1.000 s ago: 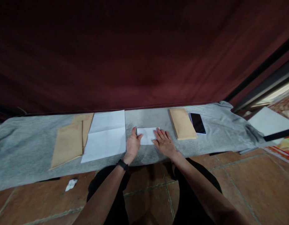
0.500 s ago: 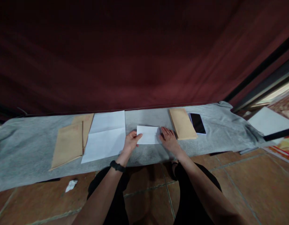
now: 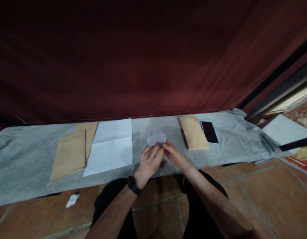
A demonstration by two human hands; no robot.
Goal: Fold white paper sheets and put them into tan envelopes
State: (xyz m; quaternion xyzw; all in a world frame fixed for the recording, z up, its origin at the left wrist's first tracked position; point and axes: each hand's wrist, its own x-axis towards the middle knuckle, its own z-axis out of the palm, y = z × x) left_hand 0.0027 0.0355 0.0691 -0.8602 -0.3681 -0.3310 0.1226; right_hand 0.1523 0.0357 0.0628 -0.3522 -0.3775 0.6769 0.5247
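A small folded sheet of white paper (image 3: 157, 137) is bent between my two hands above the grey cloth. My left hand (image 3: 150, 161) has its fingers closed on the paper's near edge, back of the hand up. From the right, my right hand (image 3: 173, 154) pinches the same paper at its corner, the thumb on top. The undersides of the fingers are hidden. Left of my hands lies a larger white sheet (image 3: 111, 149) with a crease across it.
Brown envelopes (image 3: 68, 151) overlap on the far left of the cloth-covered bench (image 3: 230, 142). A stack of brown envelopes (image 3: 194, 132) lies right of my hands, beside a dark phone (image 3: 209, 132). Crumpled white paper (image 3: 73, 200) is on the tiled floor. A dark red curtain (image 3: 143, 66) hangs behind.
The folded paper has gone from flat on the cloth to raised and bent. My left hand has moved right and turned over it; my right hand has closed from spread fingers into a pinch.
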